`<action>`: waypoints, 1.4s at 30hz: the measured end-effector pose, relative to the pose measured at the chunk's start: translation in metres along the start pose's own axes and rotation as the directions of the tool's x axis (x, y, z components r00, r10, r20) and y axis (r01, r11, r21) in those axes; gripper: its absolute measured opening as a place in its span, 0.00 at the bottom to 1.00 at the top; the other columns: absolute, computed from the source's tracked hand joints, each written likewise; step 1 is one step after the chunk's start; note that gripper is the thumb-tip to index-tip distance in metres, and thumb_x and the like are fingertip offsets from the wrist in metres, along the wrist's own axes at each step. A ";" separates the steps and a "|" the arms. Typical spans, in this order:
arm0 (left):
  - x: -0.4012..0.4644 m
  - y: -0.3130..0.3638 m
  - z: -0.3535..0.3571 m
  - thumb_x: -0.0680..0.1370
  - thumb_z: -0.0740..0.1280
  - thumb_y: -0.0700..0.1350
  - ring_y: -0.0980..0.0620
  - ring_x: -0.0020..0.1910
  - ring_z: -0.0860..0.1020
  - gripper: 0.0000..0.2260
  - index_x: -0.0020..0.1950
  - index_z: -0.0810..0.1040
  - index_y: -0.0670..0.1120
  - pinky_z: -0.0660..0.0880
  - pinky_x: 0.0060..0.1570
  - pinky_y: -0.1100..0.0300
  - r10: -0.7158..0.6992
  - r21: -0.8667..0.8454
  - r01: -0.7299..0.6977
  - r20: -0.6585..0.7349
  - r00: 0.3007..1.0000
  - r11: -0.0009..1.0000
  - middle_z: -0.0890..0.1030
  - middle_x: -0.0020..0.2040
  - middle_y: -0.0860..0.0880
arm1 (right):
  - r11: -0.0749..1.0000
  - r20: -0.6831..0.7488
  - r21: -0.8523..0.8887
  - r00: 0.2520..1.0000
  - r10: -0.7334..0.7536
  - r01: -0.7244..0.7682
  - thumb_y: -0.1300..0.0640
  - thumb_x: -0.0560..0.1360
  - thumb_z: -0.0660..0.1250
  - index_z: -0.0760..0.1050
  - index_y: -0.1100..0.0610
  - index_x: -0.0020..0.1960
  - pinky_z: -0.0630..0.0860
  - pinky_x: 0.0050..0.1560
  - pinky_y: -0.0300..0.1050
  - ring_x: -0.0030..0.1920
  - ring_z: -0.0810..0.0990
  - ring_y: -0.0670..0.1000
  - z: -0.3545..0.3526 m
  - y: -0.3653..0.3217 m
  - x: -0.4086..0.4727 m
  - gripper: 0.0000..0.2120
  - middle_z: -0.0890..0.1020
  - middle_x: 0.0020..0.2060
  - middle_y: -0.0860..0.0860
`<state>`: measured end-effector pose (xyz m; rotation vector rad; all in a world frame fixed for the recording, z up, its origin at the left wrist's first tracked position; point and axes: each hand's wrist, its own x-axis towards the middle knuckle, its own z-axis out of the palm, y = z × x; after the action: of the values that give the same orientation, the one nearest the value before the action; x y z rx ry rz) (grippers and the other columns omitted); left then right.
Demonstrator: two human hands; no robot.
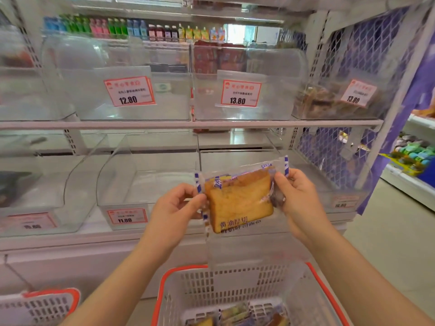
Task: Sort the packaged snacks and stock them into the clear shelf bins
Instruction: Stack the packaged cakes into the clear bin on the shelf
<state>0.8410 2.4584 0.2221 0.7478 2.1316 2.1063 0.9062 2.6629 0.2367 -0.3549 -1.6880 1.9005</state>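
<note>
Above the basket (237,276), the left hand (174,208) and right hand (297,196) pinch the bread packet (239,200) by its side seams; light, soft, crushable; best held by edges

so it's a white metal shelf unit (188,124) with two tiers of clear bins sitting right on the boards; upper tier has a bin tagged 12.80 (122,90), one tagged 13.80 (244,90) beside it, and a far-right bin (336,100) holding brownish packs; lower tier has a bin tagged 11.80 (141,184); down on the floor (388,243) sits a white basket with orange rim (235,278) with some packs inside
</note>
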 end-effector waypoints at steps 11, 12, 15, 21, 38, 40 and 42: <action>0.075 0.001 0.010 0.74 0.67 0.46 0.52 0.36 0.81 0.05 0.39 0.77 0.52 0.79 0.37 0.56 0.138 0.085 -0.128 -0.127 0.982 0.988 0.83 0.38 0.49 | 0.972 0.348 -0.220 0.925 0.151 -0.076 0.58 0.60 0.74 0.77 0.55 0.54 0.78 0.40 0.34 0.45 0.84 0.45 -0.001 0.000 0.060 0.22 0.85 0.45 0.48; 0.082 -0.002 0.009 0.74 0.68 0.45 0.54 0.38 0.81 0.05 0.39 0.77 0.52 0.80 0.41 0.56 0.131 0.122 -0.117 -0.117 0.984 0.986 0.82 0.38 0.51 | 0.973 0.326 -0.218 0.934 0.143 -0.073 0.62 0.63 0.74 0.77 0.55 0.53 0.78 0.39 0.34 0.44 0.84 0.44 -0.001 0.000 0.069 0.18 0.86 0.43 0.47; 0.091 -0.021 0.002 0.74 0.67 0.44 0.61 0.43 0.78 0.06 0.42 0.75 0.56 0.76 0.47 0.60 0.086 0.282 -0.046 -0.132 0.987 0.958 0.80 0.41 0.57 | 0.969 0.212 -0.216 0.963 0.167 -0.121 0.68 0.69 0.70 0.77 0.53 0.50 0.79 0.35 0.34 0.39 0.84 0.44 -0.003 0.012 0.097 0.14 0.85 0.39 0.45; 0.082 -0.048 0.000 0.70 0.67 0.56 0.65 0.40 0.78 0.10 0.48 0.73 0.56 0.73 0.40 0.70 -0.125 0.370 0.116 0.000 0.992 0.922 0.79 0.45 0.60 | 0.825 0.099 -0.392 0.874 0.476 -0.406 0.72 0.72 0.67 0.72 0.56 0.55 0.74 0.24 0.31 0.36 0.76 0.47 0.003 0.065 0.145 0.17 0.78 0.39 0.50; 0.067 -0.049 0.003 0.75 0.63 0.52 0.65 0.45 0.79 0.06 0.51 0.75 0.58 0.75 0.47 0.63 -0.208 0.239 0.201 0.003 0.978 0.950 0.79 0.49 0.62 | 0.602 -0.095 -0.754 0.950 0.296 -0.263 0.51 0.74 0.66 0.71 0.61 0.58 0.75 0.57 0.53 0.56 0.75 0.57 0.044 0.089 0.154 0.18 0.75 0.54 0.57; 0.056 -0.049 0.004 0.78 0.60 0.48 0.63 0.43 0.79 0.07 0.51 0.77 0.55 0.76 0.45 0.63 -0.240 0.175 0.238 -0.008 0.971 0.955 0.81 0.48 0.58 | 0.616 0.028 -0.778 0.973 0.230 -0.123 0.52 0.75 0.65 0.71 0.56 0.53 0.72 0.50 0.46 0.51 0.72 0.52 0.036 0.059 0.126 0.11 0.71 0.50 0.51; 0.042 -0.051 0.004 0.79 0.59 0.45 0.59 0.43 0.80 0.08 0.53 0.78 0.51 0.76 0.44 0.61 -0.283 0.111 0.284 -0.024 0.959 0.952 0.81 0.48 0.53 | 0.629 0.172 -0.777 0.970 0.171 0.026 0.53 0.75 0.65 0.72 0.51 0.56 0.68 0.45 0.41 0.50 0.70 0.49 0.025 0.030 0.088 0.10 0.69 0.50 0.49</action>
<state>0.7904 2.4802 0.1859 0.4093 2.2223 1.8586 0.8148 2.6918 0.2265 -0.5454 -2.6565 1.1618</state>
